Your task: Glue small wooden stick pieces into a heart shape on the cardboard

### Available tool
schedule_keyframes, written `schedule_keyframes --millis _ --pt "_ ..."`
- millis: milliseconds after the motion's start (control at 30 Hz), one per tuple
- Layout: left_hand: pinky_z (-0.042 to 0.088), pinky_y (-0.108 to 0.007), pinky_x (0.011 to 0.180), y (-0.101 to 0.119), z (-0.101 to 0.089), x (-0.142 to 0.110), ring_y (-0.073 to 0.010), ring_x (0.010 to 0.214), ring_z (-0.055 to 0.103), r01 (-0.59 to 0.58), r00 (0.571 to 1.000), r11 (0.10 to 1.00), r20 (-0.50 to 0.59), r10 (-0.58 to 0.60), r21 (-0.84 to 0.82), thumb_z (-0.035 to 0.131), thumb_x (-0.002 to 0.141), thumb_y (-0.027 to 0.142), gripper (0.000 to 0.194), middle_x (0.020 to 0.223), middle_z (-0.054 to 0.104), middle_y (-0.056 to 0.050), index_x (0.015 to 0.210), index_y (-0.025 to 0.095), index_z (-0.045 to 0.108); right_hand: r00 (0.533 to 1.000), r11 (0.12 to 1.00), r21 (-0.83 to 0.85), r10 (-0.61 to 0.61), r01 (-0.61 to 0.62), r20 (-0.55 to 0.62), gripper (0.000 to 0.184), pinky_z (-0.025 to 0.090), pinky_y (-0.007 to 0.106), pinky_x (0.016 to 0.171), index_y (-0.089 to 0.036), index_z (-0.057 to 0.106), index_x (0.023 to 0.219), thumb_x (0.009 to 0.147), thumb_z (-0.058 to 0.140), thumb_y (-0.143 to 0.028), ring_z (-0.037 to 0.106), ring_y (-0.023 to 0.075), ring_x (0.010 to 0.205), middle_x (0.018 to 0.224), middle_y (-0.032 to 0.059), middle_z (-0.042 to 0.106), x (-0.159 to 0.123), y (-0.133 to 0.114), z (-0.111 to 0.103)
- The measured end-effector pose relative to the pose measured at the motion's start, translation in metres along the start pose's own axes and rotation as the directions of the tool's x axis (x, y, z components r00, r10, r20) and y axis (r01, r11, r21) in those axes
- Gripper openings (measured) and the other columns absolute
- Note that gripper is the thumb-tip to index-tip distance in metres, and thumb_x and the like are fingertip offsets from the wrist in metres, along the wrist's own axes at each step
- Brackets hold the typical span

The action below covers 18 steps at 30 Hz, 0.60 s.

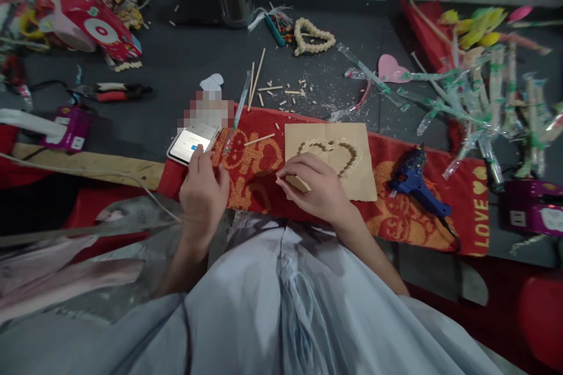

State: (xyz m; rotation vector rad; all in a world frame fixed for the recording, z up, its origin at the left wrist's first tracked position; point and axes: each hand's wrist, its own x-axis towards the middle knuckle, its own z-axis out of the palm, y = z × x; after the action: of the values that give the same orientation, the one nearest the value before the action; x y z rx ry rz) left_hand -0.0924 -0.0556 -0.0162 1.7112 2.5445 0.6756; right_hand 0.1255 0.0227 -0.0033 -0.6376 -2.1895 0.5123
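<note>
My left hand (204, 184) reaches its fingertips to the lit screen of a phone (181, 147), fingers stretched out and not wrapped round it. The phone lies on a red patterned cloth (303, 211), its upper part blurred out. My right hand (314, 181) is closed in a pinch over the cloth; a tiny pale bit seems to show at the fingertips, too small to name. Partly under that hand, a square of brown cardboard (363, 181) carries a heart outline (352, 152) of small pale pieces, its lower part hidden by the hand.
A blue glue gun (416, 181) rests on the cloth at right. Thin wooden sticks (257, 79) and cut bits lie behind. Farther back is a pale heart frame (313, 38). Pliers (118, 92) lie left, plastic-wrapped sticks (475, 94) right.
</note>
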Motion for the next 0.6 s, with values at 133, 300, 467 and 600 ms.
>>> schedule_keyframes --millis 133,300,467,600 --pt "0.052 -0.043 0.101 0.001 -0.001 0.001 -0.0340 0.128 0.061 0.060 0.997 0.998 0.044 -0.060 0.001 0.054 0.090 0.023 0.035 0.141 0.060 -0.021 0.123 0.013 0.063 1.000 1.000 0.003 -0.004 0.004 0.002 0.003 0.057 0.029 0.073 -0.019 0.064 0.093 0.092 0.064 -0.017 0.068 0.0173 0.080 0.087 0.0071 0.073 -0.001 0.000 0.000" --pt "0.056 -0.035 0.088 0.005 -0.003 0.001 -0.0250 0.105 0.069 0.028 0.999 0.989 -0.031 -0.032 -0.145 0.057 0.089 0.022 0.032 0.135 0.063 -0.018 0.118 0.015 0.067 1.000 1.000 0.019 0.015 -0.015 -0.002 0.003 0.055 0.029 0.074 -0.020 0.065 0.093 0.092 0.063 -0.018 0.067 0.0171 0.082 0.087 0.0063 0.072 -0.001 0.001 0.001" --pt "0.055 -0.027 0.076 0.027 -0.003 -0.001 -0.0166 0.083 0.069 0.026 0.979 0.798 0.179 0.103 -0.602 0.058 0.092 0.036 0.027 0.100 0.075 -0.009 0.098 0.017 0.076 1.000 1.000 0.007 -0.003 0.003 -0.012 0.003 0.055 0.029 0.074 -0.019 0.065 0.092 0.093 0.063 -0.018 0.066 0.0170 0.081 0.087 0.0070 0.073 0.000 0.000 0.001" --pt "0.057 -0.029 0.077 0.046 -0.001 0.000 -0.0197 0.086 0.071 0.295 0.897 0.575 0.429 0.109 -0.763 0.071 0.082 0.047 0.034 0.096 0.077 -0.010 0.092 0.015 0.077 0.999 1.000 0.003 -0.013 0.013 -0.035 0.003 0.055 0.030 0.073 -0.020 0.065 0.092 0.091 0.064 -0.017 0.066 0.0171 0.079 0.087 0.0065 0.073 -0.001 -0.001 0.001"
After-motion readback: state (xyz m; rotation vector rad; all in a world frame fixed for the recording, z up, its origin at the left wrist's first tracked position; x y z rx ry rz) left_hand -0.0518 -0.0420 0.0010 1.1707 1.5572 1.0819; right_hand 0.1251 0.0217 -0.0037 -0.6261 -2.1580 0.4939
